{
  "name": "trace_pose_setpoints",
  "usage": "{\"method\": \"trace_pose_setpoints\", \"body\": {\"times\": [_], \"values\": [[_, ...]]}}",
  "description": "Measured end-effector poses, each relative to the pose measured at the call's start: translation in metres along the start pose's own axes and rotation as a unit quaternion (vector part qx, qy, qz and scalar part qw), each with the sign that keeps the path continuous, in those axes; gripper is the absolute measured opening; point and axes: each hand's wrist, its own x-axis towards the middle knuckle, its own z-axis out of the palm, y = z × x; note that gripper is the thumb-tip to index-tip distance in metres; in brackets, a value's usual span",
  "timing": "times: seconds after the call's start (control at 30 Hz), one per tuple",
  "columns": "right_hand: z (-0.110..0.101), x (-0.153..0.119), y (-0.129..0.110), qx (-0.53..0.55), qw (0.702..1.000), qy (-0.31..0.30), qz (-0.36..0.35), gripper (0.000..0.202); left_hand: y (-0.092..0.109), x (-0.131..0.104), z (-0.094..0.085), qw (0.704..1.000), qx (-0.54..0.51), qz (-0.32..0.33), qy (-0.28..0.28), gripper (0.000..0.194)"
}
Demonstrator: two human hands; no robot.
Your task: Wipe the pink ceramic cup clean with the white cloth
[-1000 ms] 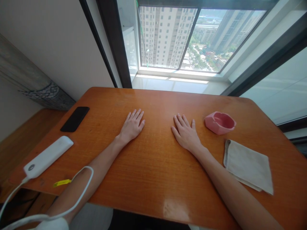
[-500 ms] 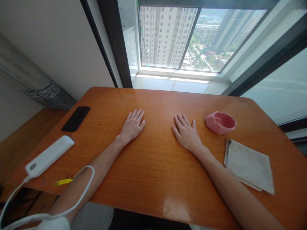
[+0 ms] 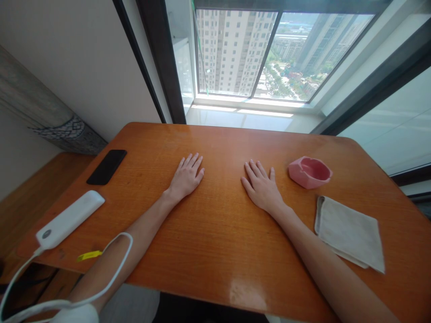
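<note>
My left hand lies palm down on the wooden table, fingers stretched out and holding nothing. Palm down on the same surface, my right hand has its fingers spread and grips nothing. Just right of it stands a pink faceted bowl, apart from the fingers, with notches in its rim. A folded pale grey cloth lies nearer to me, beside my right forearm. A white cable loops over my left forearm.
On the table's left side lie a black phone and a white power strip-like device with a cable. A yellow tag sits near my left forearm. A window is beyond the far edge; a curtain hangs at left.
</note>
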Motion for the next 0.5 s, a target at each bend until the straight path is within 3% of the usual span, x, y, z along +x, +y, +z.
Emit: {"method": "trace_pose_setpoints", "body": {"times": [0.5], "values": [[0.0008,-0.0006,-0.0009,-0.026,1.000,0.003,-0.001,0.065,0.0010,-0.0001,-0.0014,1.000,0.005,-0.001,-0.007,0.064]]}}
